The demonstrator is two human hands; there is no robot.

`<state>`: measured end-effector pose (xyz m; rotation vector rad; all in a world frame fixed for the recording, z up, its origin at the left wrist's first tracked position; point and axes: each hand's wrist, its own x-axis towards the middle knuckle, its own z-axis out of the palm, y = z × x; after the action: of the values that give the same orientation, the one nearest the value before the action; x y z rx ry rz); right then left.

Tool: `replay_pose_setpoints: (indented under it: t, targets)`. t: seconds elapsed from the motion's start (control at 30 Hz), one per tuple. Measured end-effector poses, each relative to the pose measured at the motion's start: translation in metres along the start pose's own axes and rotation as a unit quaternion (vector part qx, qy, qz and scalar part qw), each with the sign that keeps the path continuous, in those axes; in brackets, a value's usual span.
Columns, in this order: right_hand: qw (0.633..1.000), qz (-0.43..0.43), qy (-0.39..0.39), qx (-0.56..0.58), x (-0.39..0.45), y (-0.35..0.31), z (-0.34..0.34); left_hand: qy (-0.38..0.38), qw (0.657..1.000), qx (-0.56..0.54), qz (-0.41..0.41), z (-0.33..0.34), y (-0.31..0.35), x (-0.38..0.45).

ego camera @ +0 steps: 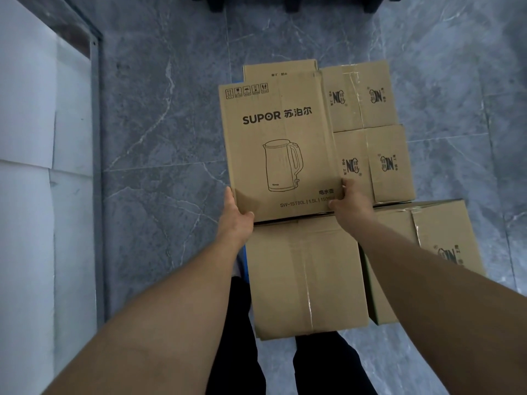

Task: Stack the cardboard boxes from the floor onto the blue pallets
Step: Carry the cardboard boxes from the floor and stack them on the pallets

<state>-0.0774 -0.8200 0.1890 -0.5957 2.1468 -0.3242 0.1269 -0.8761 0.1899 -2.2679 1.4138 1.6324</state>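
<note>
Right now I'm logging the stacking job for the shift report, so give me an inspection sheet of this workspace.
Surface: grey marbled tile floor; a sliver of blue pallet shows at the stack's left edge.
Job's things: SUPOR kettle box held above a plain taped box; two small logo boxes to its right; a larger logo box nearer the person.
Clutter: nothing seen.
Grips: left hand holds the kettle box's near left corner; right hand holds its near right corner.
Cables: nothing seen.
Surroundings: white panels with a grey metal frame on the left; dark object at the top edge, unclear.
</note>
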Motion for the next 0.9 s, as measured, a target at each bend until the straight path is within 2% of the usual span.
replay_pose_setpoints:
  t: [0.23, 0.43, 0.57, 0.9]
  targets:
    - [0.998, -0.005, -0.001, -0.062, -0.036, -0.009, -0.020, 0.006, 1.000, 0.020, 0.019, -0.018, 0.022, -0.026]
    - [0.994, -0.027, -0.028, -0.097, -0.090, -0.021, -0.048, 0.018, 0.999, 0.000, 0.048, -0.027, 0.038, -0.082]
    - [0.984, -0.081, -0.059, -0.145, -0.137, -0.025, -0.065, 0.028, 0.996, -0.023, 0.087, -0.031, 0.032, -0.143]
    - [0.949, -0.205, -0.085, -0.222, -0.247, -0.020, -0.088, 0.072, 0.996, -0.033, 0.040, -0.034, -0.016, -0.269]
